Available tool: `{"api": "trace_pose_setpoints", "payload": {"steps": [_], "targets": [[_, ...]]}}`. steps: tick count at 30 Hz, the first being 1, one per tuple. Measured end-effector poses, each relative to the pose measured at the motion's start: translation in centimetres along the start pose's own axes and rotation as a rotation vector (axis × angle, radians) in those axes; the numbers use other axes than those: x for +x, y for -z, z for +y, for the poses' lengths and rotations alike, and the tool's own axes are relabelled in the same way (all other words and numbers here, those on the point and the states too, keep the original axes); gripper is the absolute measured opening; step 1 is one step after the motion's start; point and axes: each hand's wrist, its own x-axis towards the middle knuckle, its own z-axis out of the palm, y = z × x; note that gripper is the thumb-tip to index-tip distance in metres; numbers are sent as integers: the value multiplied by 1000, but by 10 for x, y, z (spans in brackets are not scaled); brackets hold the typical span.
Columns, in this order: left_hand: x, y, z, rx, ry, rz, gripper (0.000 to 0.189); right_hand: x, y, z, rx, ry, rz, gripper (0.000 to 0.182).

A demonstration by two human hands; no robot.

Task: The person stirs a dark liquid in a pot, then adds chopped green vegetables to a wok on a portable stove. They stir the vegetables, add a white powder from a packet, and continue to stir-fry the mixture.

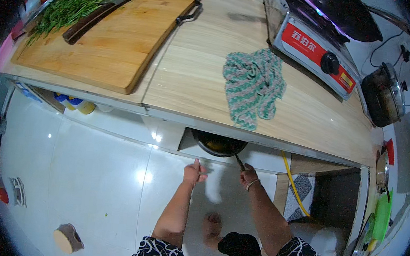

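Observation:
My right hand (248, 176) grips the handle (240, 163) of a dark frying pan (221, 144). The pan sits in the opening of the cabinet under the counter, and its far part is hidden by the counter's edge. Left of the handle, my left hand (194, 173) is in the air with nothing in it, its thumb stretched out and its fingers slightly blurred. It is apart from the pan. Above the pan, a crumpled green and grey striped cloth (254, 84) lies near the front edge of the wooden counter (191, 72).
A gas stove (317, 57) with a glowing burner carries a black wok (342, 15). On the cutting board (135, 41) lie a cleaver (109, 11) and leafy greens (72, 8). A yellow hose (295, 187) runs down at the right. A small stool (68, 238) stands on the floor.

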Motion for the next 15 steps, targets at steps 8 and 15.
{"api": "trace_pose_setpoints", "payload": {"steps": [8,15], "targets": [[-74,91,-59,604,-3,244,62,-13,-29,-47,420,0,23,65],[-151,164,-76,721,-15,353,57,-42,16,-35,483,161,31,9]]}}
